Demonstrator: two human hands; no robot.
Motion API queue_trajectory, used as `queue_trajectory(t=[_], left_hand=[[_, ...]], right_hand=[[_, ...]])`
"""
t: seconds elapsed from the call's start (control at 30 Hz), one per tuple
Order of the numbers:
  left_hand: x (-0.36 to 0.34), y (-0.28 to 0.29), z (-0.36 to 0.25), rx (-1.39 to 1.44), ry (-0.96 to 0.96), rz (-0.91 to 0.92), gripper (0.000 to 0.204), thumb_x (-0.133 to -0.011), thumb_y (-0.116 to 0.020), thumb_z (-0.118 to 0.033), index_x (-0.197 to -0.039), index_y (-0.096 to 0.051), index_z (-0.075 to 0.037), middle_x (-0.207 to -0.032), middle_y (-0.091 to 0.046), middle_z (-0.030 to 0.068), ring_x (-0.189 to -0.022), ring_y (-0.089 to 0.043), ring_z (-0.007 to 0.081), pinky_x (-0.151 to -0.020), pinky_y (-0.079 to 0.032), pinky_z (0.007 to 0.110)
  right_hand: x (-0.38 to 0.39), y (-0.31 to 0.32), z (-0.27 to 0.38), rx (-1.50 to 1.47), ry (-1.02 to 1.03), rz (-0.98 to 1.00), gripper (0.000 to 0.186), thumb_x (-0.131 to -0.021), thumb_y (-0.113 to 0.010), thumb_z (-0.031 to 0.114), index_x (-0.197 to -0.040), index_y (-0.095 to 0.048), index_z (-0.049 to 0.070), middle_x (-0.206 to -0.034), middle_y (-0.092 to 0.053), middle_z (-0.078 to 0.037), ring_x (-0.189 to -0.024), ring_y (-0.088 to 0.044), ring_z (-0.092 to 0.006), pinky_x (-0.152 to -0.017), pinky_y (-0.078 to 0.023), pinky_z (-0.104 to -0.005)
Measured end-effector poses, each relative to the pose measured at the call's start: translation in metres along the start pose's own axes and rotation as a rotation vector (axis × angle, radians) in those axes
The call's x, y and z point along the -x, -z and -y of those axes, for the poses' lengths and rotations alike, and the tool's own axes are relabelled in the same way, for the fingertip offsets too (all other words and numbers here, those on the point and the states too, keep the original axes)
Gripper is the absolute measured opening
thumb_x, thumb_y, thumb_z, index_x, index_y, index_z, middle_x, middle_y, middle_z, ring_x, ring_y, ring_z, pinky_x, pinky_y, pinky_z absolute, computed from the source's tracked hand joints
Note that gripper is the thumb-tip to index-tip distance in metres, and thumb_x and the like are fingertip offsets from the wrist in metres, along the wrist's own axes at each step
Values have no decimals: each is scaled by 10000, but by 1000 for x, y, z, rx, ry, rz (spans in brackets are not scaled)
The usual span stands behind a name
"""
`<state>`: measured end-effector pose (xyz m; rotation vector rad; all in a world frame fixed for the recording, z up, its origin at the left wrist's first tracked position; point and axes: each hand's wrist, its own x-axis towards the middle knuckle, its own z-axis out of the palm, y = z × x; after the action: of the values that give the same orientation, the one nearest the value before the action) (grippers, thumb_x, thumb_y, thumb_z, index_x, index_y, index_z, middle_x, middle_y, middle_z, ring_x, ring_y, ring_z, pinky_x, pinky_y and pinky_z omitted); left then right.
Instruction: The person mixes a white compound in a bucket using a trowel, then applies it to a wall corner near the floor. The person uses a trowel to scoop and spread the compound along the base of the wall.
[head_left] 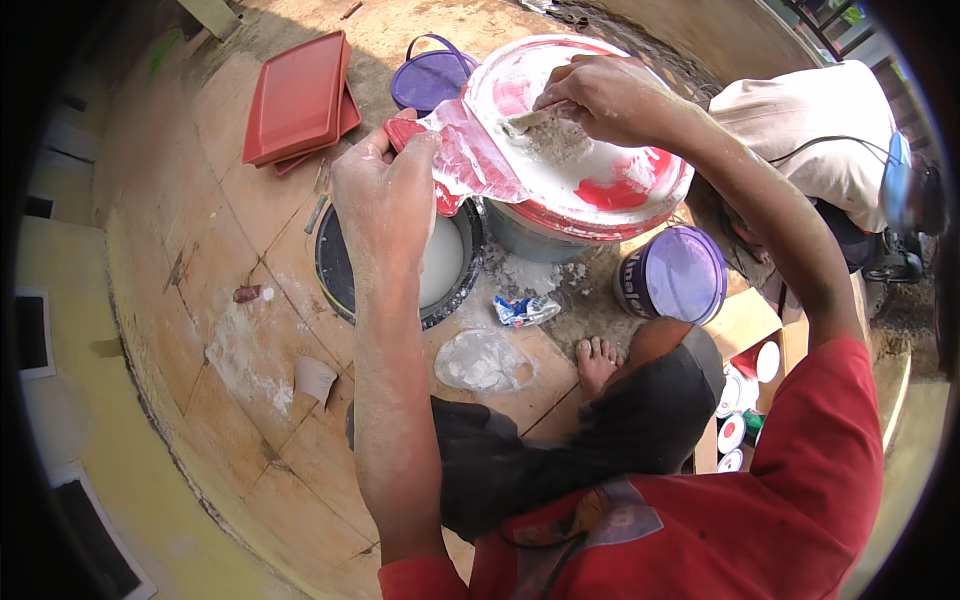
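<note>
My left hand (380, 205) grips a red spreader (470, 160) with a flat, paste-smeared blade, held at the near left edge of a red-and-white lid (625, 195). My right hand (612, 100) is closed on a scraper (525, 122), its blade in or against a clump of pale paste on that lid. The lid rests on a large grey bucket (540, 245). Below my left hand, partly hidden by it, a black bucket (335, 270) holds white liquid.
Red trays (295, 95) and a purple lid (430, 85) lie behind. A purple-lidded tub (685, 275), wrapper (525, 310), powdery plastic patch (480, 360) and cardboard box (740, 310) with several cans are near my foot (595, 365). Another person (795, 130) crouches at right. A yellow wall (70, 400) borders the left.
</note>
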<state>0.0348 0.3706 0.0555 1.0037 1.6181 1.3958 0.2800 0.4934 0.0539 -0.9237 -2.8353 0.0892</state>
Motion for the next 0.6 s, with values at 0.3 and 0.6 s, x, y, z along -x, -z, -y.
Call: queue_trajectory(t=[0.3,0.6], left_hand=[[-2,-1,2,20,-49,7,289,-883,-667,-63,-1124,-694,95,-837,-674,40,-699,-585,69,-625,-474,240],[-3,-5,4,78,-49,-28,271,-865,-674,-128,-995,-714,106,-704,-601,1,-614,-489,60,-580,-429,262]], right_hand=[[67,51,-72,-609,-1058,130,92,-889,-649,107,-953,-641,41,-699,-612,-39,-573,-587,-99,-478,-450,-280],[69,4,-12,-1050,-1127,-171,72,-915,-664,101,-942,-671,36,-738,-652,-30,-564,-594,-107,-484,-462,-265]])
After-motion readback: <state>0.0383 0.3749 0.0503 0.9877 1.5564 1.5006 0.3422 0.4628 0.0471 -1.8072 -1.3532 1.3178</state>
